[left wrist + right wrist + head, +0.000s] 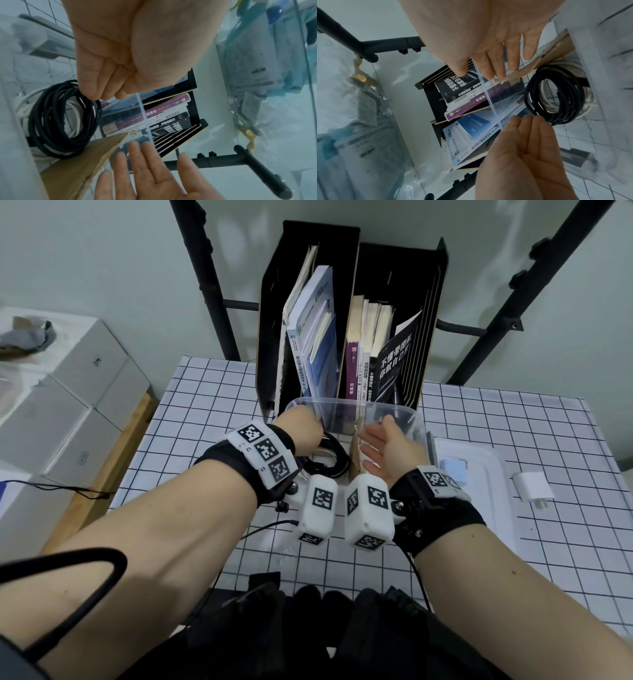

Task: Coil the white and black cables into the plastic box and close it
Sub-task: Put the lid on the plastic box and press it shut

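Reaching into the clear plastic box (416, 419) on the tabletop (212, 392), our left hand (299, 428) touches the black cable (63, 119) with straight, pressed-together fingers (527, 124). It lies coiled over the white cable (22, 111) inside. Our right hand (387, 448) hovers flat, fingers loosely spread, beside a cardboard divider (82, 162).

Head: looks down from above your forearms, mid-range, facing the plastic box (416, 419).
Left wrist: close, along your left hand (137, 47).
Right wrist: close, along your right hand (496, 40).
Shared: all 3 see the black cable (63, 119) coil.
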